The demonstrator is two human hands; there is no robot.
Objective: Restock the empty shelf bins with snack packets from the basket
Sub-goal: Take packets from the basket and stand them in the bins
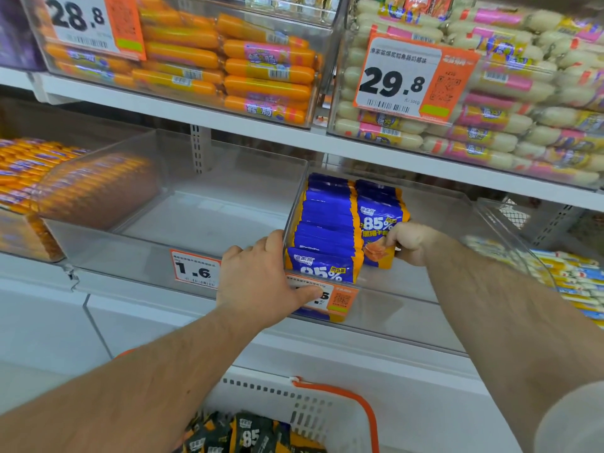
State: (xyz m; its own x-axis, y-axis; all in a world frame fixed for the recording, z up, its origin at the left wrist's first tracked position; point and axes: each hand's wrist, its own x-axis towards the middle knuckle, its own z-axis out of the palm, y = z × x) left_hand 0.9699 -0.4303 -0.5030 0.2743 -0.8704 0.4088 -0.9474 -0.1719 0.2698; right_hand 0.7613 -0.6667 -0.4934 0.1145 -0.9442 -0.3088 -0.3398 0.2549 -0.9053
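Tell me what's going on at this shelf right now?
A person is restocking clear shelf bins. The right hand pinches a blue snack packet at the front of a second row, beside a full row of blue packets in the right bin. The left hand grips that bin's front corner over its price tag. The middle bin holds no packets. Black packets wait in the white basket below.

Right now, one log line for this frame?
left hand: grips front wall of clear plastic bin | right hand: pinches blue-and-orange snack packet in bin | white basket: black packets remain
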